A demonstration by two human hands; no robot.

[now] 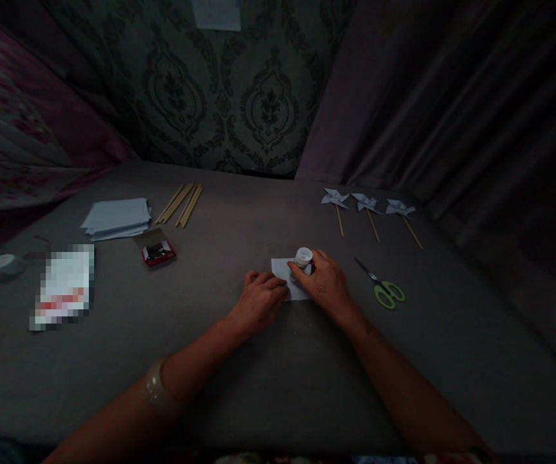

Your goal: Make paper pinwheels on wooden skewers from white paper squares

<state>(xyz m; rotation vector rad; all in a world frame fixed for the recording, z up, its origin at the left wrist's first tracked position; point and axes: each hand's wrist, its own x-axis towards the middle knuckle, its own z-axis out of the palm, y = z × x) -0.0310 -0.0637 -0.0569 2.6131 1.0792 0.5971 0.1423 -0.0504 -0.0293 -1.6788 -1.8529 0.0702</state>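
A small square of white paper (280,265) lies flat on the cloth in front of me. My right hand (327,283) is closed around a small white bottle (304,258), which stands upright on or just over the paper. At the paper's left edge, my left hand (261,296) has its fingers bent and pressed together, with the tips on the paper. Those fingers hide part of the sheet. Green-handled scissors (382,288) lie to the right of my right hand, blades partly apart.
Three paper pinwheels (366,203) on sticks lie at the back right. At the back left are a stack of white paper (118,216), several wooden sticks (181,203) and a small red box (158,251) with dark contents. A blurred packet (65,283) and a round white item (4,263) lie far left.
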